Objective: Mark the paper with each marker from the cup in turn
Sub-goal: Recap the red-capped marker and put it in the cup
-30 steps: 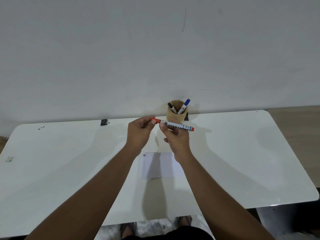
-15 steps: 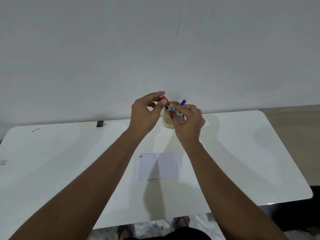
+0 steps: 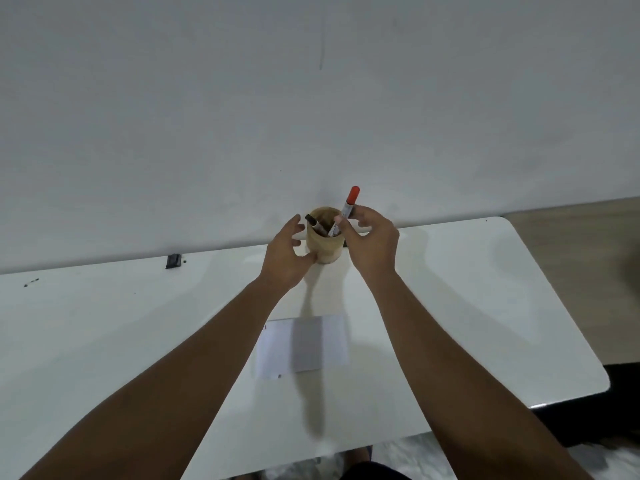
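- Right hand [image 3: 372,245] pinches a white marker [image 3: 346,211] with red cap up, its lower end inside the tan cup [image 3: 325,249]
- Left hand [image 3: 285,259], fingers spread loosely, touches the cup's side
- A black-capped marker [image 3: 313,222] leans in the cup

Plain grey-white wall [image 3: 311,98], white rounded table [image 3: 485,306] against it, beige floor [image 3: 588,223] at right

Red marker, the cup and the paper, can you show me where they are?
red marker [image 3: 354,195], head view, on its red cap.
cup [image 3: 325,249], head view, on its front wall.
paper [image 3: 301,346], head view, on the middle of the sheet.
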